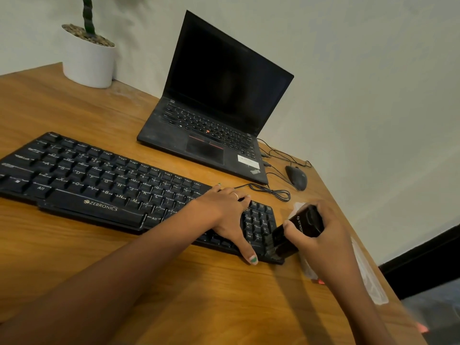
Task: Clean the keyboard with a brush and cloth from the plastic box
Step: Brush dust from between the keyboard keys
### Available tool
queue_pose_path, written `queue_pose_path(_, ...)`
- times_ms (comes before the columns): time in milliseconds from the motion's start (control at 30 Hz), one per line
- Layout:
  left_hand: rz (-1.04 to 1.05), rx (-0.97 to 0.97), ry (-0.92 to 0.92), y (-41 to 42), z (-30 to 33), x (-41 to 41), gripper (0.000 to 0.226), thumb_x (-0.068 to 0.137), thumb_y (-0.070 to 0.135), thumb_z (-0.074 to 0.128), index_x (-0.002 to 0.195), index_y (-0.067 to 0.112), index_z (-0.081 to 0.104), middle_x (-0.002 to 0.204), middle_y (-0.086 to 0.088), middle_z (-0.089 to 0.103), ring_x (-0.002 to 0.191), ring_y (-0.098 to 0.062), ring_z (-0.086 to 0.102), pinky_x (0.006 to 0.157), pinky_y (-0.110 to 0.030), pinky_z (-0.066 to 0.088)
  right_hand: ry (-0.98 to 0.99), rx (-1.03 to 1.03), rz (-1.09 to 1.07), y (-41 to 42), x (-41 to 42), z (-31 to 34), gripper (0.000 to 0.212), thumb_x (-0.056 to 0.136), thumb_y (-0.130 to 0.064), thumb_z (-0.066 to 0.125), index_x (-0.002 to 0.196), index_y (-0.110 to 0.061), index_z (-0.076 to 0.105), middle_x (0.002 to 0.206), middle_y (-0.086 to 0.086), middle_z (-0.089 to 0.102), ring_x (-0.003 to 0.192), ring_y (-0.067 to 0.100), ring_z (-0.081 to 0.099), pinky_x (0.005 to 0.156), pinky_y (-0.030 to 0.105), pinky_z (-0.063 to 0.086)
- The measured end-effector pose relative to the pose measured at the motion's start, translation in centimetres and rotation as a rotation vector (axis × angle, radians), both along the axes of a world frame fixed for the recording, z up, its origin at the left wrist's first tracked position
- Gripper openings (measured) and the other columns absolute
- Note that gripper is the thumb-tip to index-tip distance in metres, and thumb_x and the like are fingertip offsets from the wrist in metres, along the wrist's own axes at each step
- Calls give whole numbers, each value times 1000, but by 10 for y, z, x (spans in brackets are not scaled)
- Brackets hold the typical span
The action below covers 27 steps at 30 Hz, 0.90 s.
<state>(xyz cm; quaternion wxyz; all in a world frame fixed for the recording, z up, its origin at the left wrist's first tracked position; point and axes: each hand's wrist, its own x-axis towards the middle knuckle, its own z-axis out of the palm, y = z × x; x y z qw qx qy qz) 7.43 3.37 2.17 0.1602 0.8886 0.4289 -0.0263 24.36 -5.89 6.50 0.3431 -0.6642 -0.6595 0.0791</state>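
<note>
A long black keyboard (99,180) lies across the wooden desk (74,245). My left hand (229,215) rests flat on its right part, fingers spread, thumb over the front edge. My right hand (321,235) grips a black brush (296,232) by its blocky handle. The bristles touch the keyboard's front right corner by the number pad. A clear plastic box (371,282) lies at the desk's right edge, mostly hidden behind my right hand and wrist. No cloth is visible.
An open black laptop (219,115) stands behind the keyboard. A black mouse (296,178) and loose cables (271,192) lie to its right. A white plant pot (87,61) stands at the back left. The desk edge runs diagonally on the right.
</note>
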Motion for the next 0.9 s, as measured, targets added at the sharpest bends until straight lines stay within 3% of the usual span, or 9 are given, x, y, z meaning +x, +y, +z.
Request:
queue_pose_path(267,-3,8,2,-2,1,0,129,63,81,62,154,17,-2,163,-3,-3,148,-26,-4,120,-49,-1,153,119,-35,16,-3,-16,25,80,-23,71,97,-18,53,85,-7,59,80,3,58,56,13,48)
queue_pose_path(333,-4,22,-3,0,0,0,129,62,82,61,155,17,0,163,-2,-2,148,-25,-1,120,-49,1,128,4,-56,14,0,-7,25,80,-24,71,95,-18,52,84,-4,59,80,10,59,54,17,49)
queue_pose_path(433,-8,36,-7,1,-2,-1,130,60,85,60,154,17,1,163,-2,0,148,-25,2,120,-49,3,65,-264,23,6,4,14,24,79,-23,72,90,-17,51,85,1,60,81,16,61,65,32,57)
queue_pose_path(500,-6,37,-6,1,-2,-1,130,60,84,60,155,17,2,163,-2,0,148,-24,1,120,-49,3,3,-310,55,3,2,21,24,79,-23,72,89,-18,51,84,-2,59,78,13,61,61,24,54)
queue_pose_path(600,0,33,-8,-1,0,-1,130,61,83,61,155,17,1,163,-2,-1,149,-24,0,120,-48,1,-70,-140,-5,10,-6,13,24,80,-25,71,92,-18,52,81,-7,56,72,7,55,49,11,43)
queue_pose_path(767,-2,28,-3,-2,2,-1,129,62,82,61,155,16,1,163,-1,-1,149,-23,-1,120,-48,-2,33,173,-33,36,-16,-15,28,84,-25,68,104,-19,49,81,-7,57,77,3,57,58,17,50)
queue_pose_path(900,-1,36,-11,-3,3,-1,127,63,82,62,155,17,3,163,1,-2,149,-23,0,120,-47,-1,90,142,-63,45,-11,-14,26,83,-24,68,100,-17,49,82,-6,57,76,7,57,58,17,48)
